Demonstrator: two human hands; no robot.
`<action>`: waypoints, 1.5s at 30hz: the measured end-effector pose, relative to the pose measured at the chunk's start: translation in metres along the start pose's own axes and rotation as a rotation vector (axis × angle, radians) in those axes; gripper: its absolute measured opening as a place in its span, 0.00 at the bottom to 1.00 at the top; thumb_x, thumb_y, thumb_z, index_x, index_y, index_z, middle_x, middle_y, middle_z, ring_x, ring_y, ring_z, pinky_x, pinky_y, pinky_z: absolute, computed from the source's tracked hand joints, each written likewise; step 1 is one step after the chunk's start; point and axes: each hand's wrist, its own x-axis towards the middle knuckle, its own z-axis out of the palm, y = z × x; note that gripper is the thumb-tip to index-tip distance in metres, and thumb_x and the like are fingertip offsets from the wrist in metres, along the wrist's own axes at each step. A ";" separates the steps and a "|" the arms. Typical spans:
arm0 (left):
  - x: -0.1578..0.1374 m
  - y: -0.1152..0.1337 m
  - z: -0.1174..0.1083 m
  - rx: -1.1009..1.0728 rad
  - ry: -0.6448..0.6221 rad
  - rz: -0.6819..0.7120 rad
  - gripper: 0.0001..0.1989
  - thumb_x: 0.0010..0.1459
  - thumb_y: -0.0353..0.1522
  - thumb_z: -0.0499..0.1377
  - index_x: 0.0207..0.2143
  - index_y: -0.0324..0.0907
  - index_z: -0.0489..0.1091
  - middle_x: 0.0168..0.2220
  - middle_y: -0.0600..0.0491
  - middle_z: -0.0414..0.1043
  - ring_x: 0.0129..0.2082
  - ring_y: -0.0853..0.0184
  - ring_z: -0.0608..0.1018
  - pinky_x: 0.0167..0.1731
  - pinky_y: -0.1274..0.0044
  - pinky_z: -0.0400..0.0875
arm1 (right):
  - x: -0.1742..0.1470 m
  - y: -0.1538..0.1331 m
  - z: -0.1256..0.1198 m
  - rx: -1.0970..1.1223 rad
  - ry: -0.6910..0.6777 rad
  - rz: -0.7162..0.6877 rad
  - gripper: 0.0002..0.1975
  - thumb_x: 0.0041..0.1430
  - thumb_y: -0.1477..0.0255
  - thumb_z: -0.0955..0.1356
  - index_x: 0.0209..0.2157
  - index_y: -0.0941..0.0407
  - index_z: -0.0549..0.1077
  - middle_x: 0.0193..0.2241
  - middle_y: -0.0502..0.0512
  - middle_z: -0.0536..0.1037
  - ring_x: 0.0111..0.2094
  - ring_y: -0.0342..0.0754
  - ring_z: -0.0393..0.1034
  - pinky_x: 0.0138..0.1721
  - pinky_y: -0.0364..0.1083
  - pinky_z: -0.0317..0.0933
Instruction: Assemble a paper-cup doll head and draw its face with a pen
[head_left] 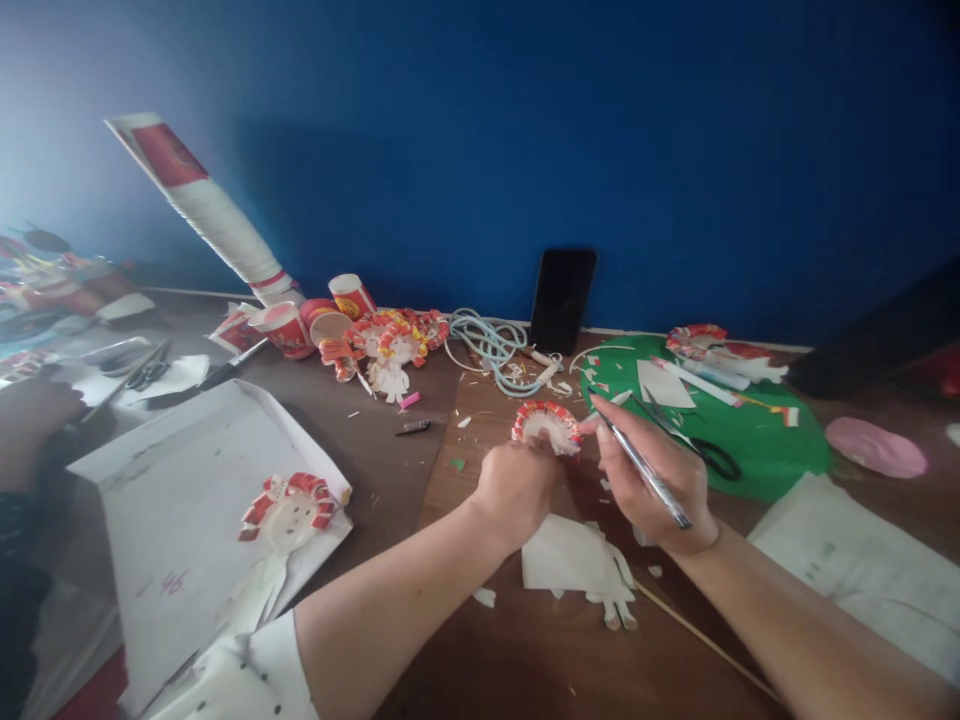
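Observation:
My left hand (523, 485) is closed on the lower edge of a round paper-cup figure (541, 418) with a red and white fringed rim and a white middle. Its fingers are partly hidden behind the back of the hand. A pen (643, 465) with a clear barrel rests in my right hand (660, 475), just right of that figure. Below the hands lies a white paper piece (566, 555) beside a small white cut-out with legs (613, 600). A similar fringed figure (289, 510) lies on a white paper sheet (180, 510) to the left.
Behind are finished-looking fringed figures (394, 345), red cups (285, 328), a coiled pale cable (491, 345) and an upright phone (564, 300). Black-handled scissors (716, 460) lie on a green round mat (780, 430) at right. Another person's hand (41, 415) is at the far left.

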 end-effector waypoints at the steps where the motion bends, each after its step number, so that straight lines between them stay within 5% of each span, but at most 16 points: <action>1: 0.000 0.001 0.000 0.004 0.002 0.001 0.24 0.60 0.26 0.48 0.58 0.27 0.58 0.39 0.37 0.73 0.36 0.59 0.79 0.27 0.74 0.73 | 0.000 0.000 0.000 0.001 0.004 -0.013 0.21 0.59 0.77 0.66 0.54 0.56 0.69 0.44 0.57 0.80 0.38 0.48 0.77 0.44 0.46 0.71; 14: -0.008 -0.008 0.001 -0.037 0.033 0.020 0.20 0.60 0.28 0.49 0.54 0.30 0.63 0.39 0.40 0.73 0.36 0.58 0.78 0.28 0.72 0.72 | 0.004 -0.001 -0.001 0.056 0.007 0.011 0.17 0.60 0.74 0.66 0.51 0.55 0.73 0.35 0.57 0.80 0.35 0.49 0.75 0.39 0.49 0.70; 25: -0.009 -0.011 0.001 -0.032 0.025 -0.005 0.23 0.62 0.27 0.48 0.59 0.33 0.59 0.42 0.40 0.73 0.36 0.59 0.78 0.28 0.73 0.71 | 0.006 0.000 0.001 0.344 -0.048 0.423 0.11 0.59 0.66 0.67 0.40 0.57 0.74 0.22 0.49 0.74 0.20 0.41 0.68 0.22 0.41 0.63; 31: -0.015 -0.015 0.001 -0.021 0.074 -0.029 0.19 0.64 0.26 0.44 0.54 0.35 0.65 0.41 0.42 0.73 0.39 0.60 0.76 0.29 0.74 0.71 | 0.005 0.001 0.001 0.185 -0.044 0.334 0.10 0.59 0.67 0.67 0.41 0.55 0.74 0.25 0.50 0.76 0.22 0.42 0.70 0.26 0.43 0.66; 36: -0.014 -0.016 0.002 -0.049 0.066 -0.014 0.18 0.64 0.27 0.45 0.52 0.38 0.67 0.41 0.44 0.73 0.39 0.59 0.76 0.30 0.72 0.71 | 0.004 0.001 0.001 0.026 -0.060 0.146 0.10 0.59 0.69 0.67 0.43 0.54 0.75 0.36 0.55 0.80 0.35 0.48 0.76 0.39 0.47 0.70; 45: -0.010 -0.014 -0.001 -0.096 0.014 0.010 0.18 0.62 0.28 0.48 0.53 0.35 0.65 0.43 0.42 0.72 0.41 0.58 0.76 0.32 0.72 0.71 | -0.001 0.002 0.008 0.015 -0.180 -0.049 0.15 0.58 0.75 0.68 0.47 0.55 0.72 0.42 0.57 0.79 0.42 0.48 0.74 0.45 0.47 0.68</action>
